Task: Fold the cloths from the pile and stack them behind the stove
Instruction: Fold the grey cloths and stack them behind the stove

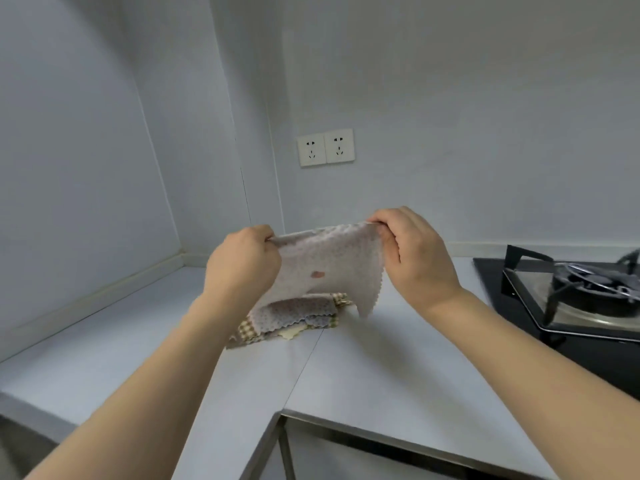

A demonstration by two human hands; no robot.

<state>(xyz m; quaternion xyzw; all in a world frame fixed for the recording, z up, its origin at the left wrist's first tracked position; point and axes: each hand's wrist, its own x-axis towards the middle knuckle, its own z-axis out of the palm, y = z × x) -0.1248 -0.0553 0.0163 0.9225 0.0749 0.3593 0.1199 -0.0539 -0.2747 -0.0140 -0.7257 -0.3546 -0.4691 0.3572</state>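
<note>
The person held a dotted cloth (pixel 329 268) up in the air with both hands, above the pile of cloths (pixel 294 317) that lay on the pale tabletop (pixel 363 368). It looked to me like the opening move of a fold: the top edge was pulled out straight between the hands so the rest could hang free and the corners could be matched.

The left hand (pixel 242 261) gripped the cloth's upper left corner, its fingers curled tight round a bunched bit of fabric. The right hand (pixel 412 254) pinched the upper right corner, fingers (pixel 381 230) bent over the edge with the thumb hidden behind, so I could not tell how much cloth sat in that grip. Between the two hands the top edge ran nearly level, slightly higher on the right. Below the fingers the cloth drooped in a loose sheet; its scalloped lower right corner hung down to a point just above the tabletop, and a small reddish mark showed near the middle.

The pile sat directly beneath, partly hidden by the hanging cloth and the left forearm, with checked and dotted pieces lying rumpled and unfolded. The gas stove (pixel 571 296) stood well to the right. I saw no folded stack there, though the strip behind the stove was mostly out of sight.
</note>
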